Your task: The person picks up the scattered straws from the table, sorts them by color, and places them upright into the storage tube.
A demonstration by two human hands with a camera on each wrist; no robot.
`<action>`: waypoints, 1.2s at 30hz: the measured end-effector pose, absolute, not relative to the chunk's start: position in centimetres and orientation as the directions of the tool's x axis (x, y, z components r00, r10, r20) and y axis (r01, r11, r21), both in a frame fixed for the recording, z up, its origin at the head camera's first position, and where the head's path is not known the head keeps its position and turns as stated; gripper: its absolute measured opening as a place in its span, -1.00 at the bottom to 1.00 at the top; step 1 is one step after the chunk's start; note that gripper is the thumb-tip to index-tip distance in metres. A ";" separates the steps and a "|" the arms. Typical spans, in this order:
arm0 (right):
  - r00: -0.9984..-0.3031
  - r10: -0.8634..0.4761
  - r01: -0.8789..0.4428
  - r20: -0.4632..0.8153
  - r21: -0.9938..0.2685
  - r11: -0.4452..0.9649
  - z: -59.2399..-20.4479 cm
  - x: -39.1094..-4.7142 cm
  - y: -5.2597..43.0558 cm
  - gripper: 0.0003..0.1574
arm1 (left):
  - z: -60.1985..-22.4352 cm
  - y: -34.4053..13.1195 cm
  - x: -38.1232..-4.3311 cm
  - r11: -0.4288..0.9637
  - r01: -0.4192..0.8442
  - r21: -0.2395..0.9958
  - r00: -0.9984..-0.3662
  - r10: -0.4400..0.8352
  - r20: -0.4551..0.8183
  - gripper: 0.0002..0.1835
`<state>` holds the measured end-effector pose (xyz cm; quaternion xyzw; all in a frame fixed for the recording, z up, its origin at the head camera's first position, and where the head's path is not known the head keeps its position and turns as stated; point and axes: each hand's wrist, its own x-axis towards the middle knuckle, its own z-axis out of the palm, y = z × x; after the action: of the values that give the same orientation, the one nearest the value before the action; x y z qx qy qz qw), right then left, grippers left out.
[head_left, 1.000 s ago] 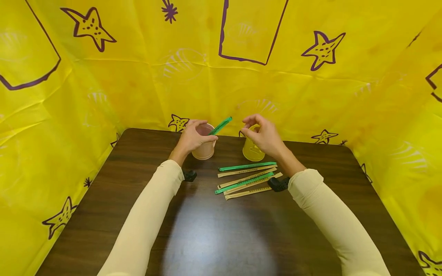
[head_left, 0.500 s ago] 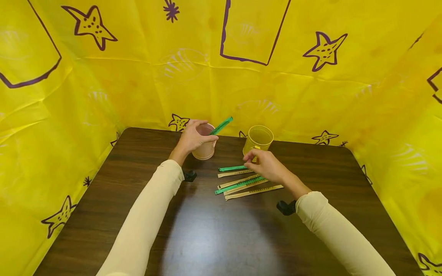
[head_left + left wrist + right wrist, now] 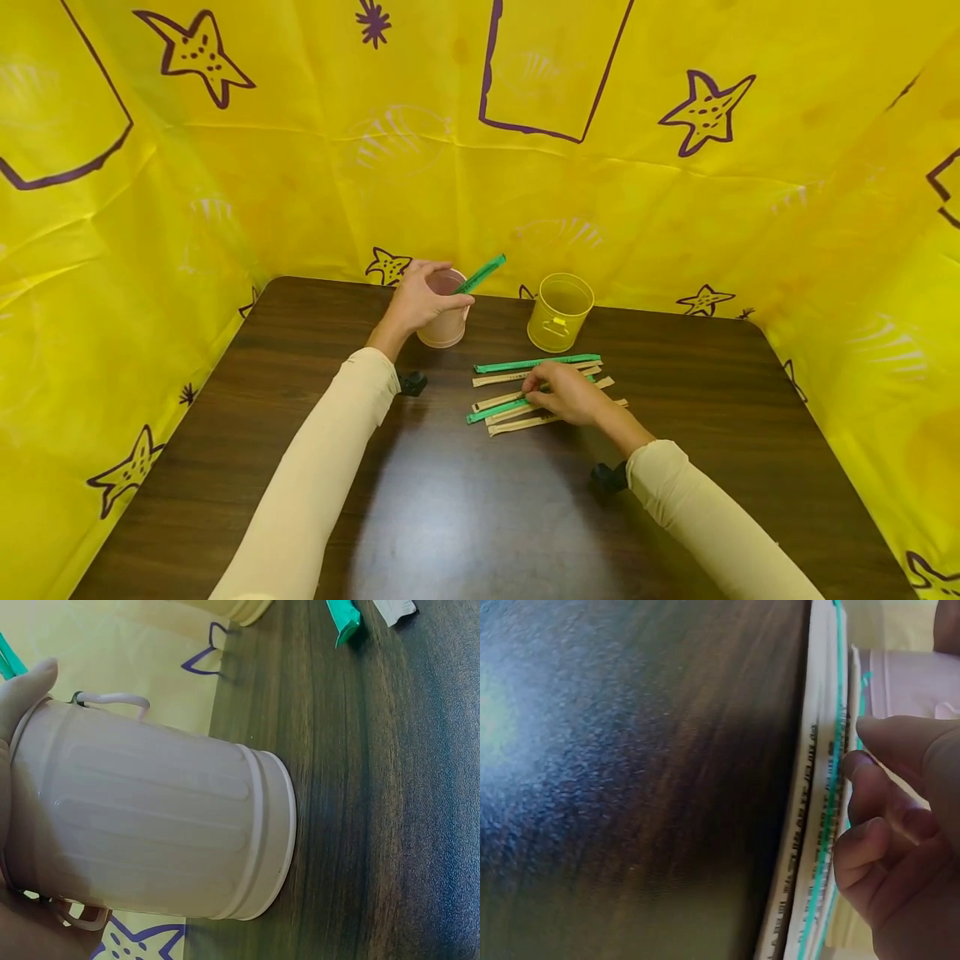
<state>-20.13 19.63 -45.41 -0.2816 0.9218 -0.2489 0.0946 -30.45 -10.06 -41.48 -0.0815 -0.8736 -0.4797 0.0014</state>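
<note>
My left hand (image 3: 420, 293) grips the rim of a small pink bucket (image 3: 150, 810), thumb on the near side and fingers over the far side. The bucket stands upright, and a green paper-wrapped straw (image 3: 482, 273) leans out of it to the right. My right hand (image 3: 566, 393) is low over several paper-wrapped straws (image 3: 510, 425), tan and green, with printing on them. In the right wrist view, thumb and forefinger tips are at the straws, slightly apart, with the other fingers curled. A small yellow bucket (image 3: 558, 321) stands just behind the straws.
The dark wood table (image 3: 285, 467) ends at a yellow cloth backdrop (image 3: 330, 183) with dark starfish drawings, close behind both buckets. Black wrist cameras (image 3: 412, 383) hang under each forearm.
My right hand has come from the yellow bucket's rim down and toward me, onto the straws, uncovering the yellow bucket. My left hand and the pink bucket have stayed put.
</note>
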 end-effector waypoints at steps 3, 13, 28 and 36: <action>-0.822 -0.570 -0.489 -0.013 -0.498 0.716 -45.8 -20.1 19.6 -0.95 | -41.4 -10.0 -30.5 0.530 0.146 0.835 -0.987 0.139 0.085 -0.07; -0.813 -0.580 -0.525 0.052 -0.497 0.692 -46.5 -20.1 19.1 -0.92 | -41.3 -9.9 -30.6 0.530 0.151 0.834 -0.987 0.133 0.094 -0.08; -0.780 -0.624 -0.576 0.054 -0.453 0.680 -46.5 -20.1 18.8 -0.94 | -41.7 -9.9 -30.6 0.528 0.155 0.835 -0.986 0.128 0.102 -0.11; -0.774 -0.632 -0.588 0.037 -0.413 0.696 -46.3 -20.0 18.6 -0.93 | -41.5 -9.9 -30.5 0.529 0.159 0.834 -0.986 0.131 0.105 -0.10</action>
<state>-20.02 18.59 -46.30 -0.3315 0.9193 -0.2050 0.0536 -30.54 -9.86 -41.53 -0.0828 -0.8741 -0.4784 0.0148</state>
